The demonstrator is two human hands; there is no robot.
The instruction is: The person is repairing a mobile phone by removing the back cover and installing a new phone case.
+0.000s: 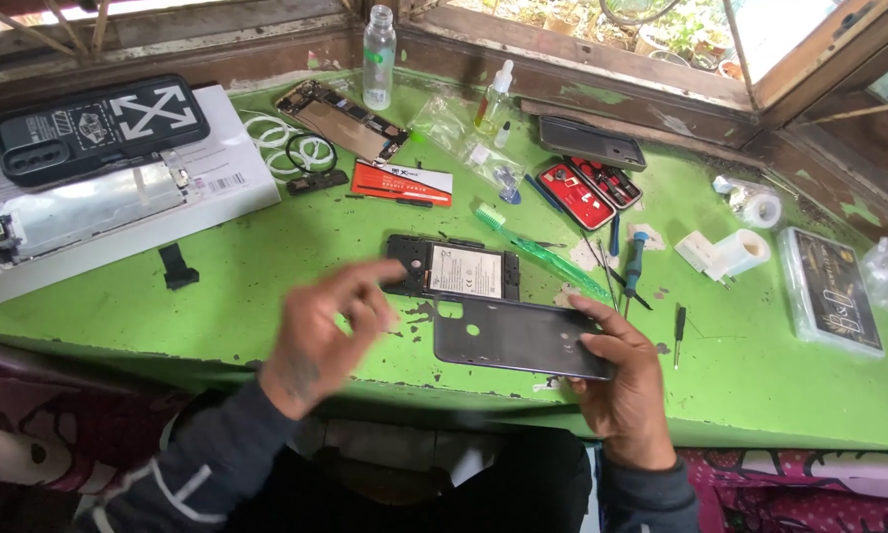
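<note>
the right hand holds the grey back cover of a phone by its right end, thumb on top and the other fingers closed under it. the cover lies almost flat, with its long axis going left to right, a little tilted down to the right side. its free left end points toward the left hand, which is just beside that end but does not touch it. the left hand is blurred; its fingers look loosely bent and spread, holding nothing. just beyond the cover, further from the fingers, the opened phone body lies on the green table, its long axis also left to right. so the right hand is the nearer one to the cover.
</note>
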